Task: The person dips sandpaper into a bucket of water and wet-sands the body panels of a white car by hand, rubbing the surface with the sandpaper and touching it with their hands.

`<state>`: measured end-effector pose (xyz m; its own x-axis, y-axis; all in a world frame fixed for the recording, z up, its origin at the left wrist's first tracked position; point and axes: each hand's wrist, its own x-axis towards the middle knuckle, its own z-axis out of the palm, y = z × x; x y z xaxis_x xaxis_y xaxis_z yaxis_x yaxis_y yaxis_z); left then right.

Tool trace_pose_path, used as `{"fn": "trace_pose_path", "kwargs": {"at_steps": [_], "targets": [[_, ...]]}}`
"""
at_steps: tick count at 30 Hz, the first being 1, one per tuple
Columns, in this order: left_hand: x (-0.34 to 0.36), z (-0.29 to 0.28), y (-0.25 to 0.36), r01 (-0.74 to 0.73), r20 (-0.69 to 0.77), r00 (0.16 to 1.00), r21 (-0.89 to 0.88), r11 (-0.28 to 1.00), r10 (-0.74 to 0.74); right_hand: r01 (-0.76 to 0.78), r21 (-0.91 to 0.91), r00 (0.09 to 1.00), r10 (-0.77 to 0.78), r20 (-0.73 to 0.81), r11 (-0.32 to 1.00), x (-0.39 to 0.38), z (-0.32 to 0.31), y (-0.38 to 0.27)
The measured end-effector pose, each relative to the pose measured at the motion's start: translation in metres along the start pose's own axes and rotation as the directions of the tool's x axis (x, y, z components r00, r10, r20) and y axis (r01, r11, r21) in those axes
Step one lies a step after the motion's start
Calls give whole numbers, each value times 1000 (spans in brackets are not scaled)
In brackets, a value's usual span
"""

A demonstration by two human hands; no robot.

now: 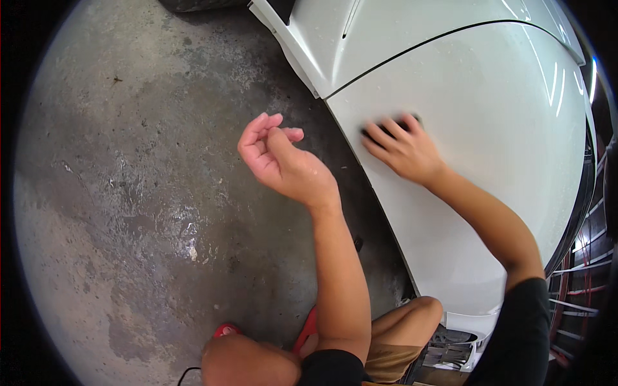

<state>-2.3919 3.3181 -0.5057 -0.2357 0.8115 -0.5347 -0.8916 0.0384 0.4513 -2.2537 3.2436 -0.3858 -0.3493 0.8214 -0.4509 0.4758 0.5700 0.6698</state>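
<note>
My right hand lies on the white car body panel, its fingers bent over a small black pad. Most of that pad is covered by the fingers, so its exact kind cannot be told, and motion smears the hand a little. My left hand hangs in the air beside the panel, over the floor. Its palm faces up, with the fingers loosely curled, the thumb apart from the palm, and nothing seen in it. Small droplets show on the panel's surface.
A dark seam divides this panel from another white one farther away. The concrete floor has wet, shiny patches. A tyre shows at the far edge. My bent knees and red footwear are close by, near a dark opening with white trim.
</note>
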Motion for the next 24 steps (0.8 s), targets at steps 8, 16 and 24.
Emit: {"fn": "trace_pose_path", "kwargs": {"at_steps": [8, 16, 24], "targets": [[13, -17, 28, -56, -23, 998, -21, 998, 56, -144, -21, 986, 142, -85, 989, 46, 1, 20], [-8, -17, 6, -37, 111, 993, -30, 999, 40, -40, -149, 990, 18, -142, 988, 29, -1, 43], [-36, 0, 0, 31, 126, 992, -13, 999, -29, -368, -322, 928, 327, -177, 872, -19, -61, 106]]}}
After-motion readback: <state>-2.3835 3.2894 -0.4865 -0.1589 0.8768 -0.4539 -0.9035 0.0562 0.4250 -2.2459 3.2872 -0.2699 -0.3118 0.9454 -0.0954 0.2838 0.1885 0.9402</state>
